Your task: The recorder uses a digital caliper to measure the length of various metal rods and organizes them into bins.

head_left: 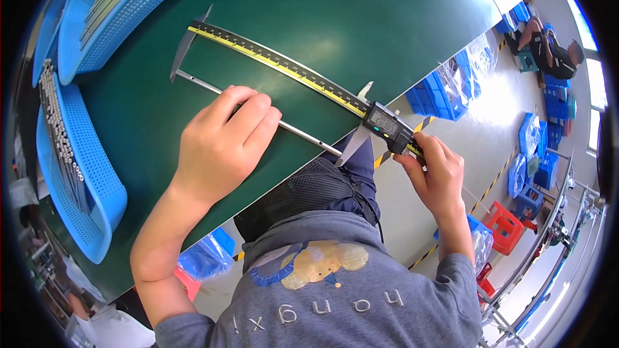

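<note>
A long digital caliper [284, 64] with a yellow scale lies slantwise over the green table, its fixed jaw at the far left. Between its jaws runs a thin metal rod [303, 134] with small holes near its ends; both rod ends meet the jaws. My left hand [225, 135] is closed around the middle of the rod. At the caliper's right end, my right hand [435, 169] grips the beam just past the sliding display unit [387, 125]. That unit and its jaw reach beyond the table's near edge.
On the left, a blue perforated basket [106, 187] holds many metal rods; another blue basket [138, 9] behind it holds pale thin rods. The green table [361, 19] ends diagonally at right. Beyond are blue crates [438, 96], a red stool [503, 227] and a seated person [551, 51].
</note>
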A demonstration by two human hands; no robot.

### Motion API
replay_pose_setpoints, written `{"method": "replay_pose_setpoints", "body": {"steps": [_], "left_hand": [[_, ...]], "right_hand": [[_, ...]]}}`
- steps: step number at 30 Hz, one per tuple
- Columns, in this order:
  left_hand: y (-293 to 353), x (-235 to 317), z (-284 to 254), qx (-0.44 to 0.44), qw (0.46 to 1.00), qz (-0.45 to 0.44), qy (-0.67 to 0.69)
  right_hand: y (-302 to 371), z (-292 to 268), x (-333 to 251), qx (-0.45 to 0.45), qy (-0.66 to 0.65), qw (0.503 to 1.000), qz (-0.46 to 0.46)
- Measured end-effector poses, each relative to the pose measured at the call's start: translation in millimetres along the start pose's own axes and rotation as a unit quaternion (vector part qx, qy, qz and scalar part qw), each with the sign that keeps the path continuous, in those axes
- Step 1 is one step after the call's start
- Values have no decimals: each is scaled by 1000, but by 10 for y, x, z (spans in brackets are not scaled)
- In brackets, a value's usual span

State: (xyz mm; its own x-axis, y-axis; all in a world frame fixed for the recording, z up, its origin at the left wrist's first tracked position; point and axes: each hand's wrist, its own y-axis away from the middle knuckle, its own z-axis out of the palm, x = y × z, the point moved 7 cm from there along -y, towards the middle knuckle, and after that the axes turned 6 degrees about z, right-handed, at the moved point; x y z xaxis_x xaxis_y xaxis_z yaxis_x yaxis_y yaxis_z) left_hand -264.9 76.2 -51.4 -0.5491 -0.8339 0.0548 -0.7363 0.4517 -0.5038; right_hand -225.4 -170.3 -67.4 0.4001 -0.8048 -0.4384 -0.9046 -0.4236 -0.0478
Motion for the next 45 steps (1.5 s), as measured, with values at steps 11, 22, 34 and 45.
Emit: {"method": "replay_pose_setpoints", "body": {"steps": [11,22,34,45], "left_hand": [[-21,-51,-10,-29,998,6,48],[31,-109,19,-53,996,-10,72],[-125,76,30,-31,997,37,65],[-100,118,102,26,994,65,79]], "right_hand": [[-8,27,20,-2,3,1000,17],[-74,-24,-42,-19,-12,1000,10],[-130,-31,-2,-7,-29,999,13],[-92,-36,-7,0,-53,998,13]]}}
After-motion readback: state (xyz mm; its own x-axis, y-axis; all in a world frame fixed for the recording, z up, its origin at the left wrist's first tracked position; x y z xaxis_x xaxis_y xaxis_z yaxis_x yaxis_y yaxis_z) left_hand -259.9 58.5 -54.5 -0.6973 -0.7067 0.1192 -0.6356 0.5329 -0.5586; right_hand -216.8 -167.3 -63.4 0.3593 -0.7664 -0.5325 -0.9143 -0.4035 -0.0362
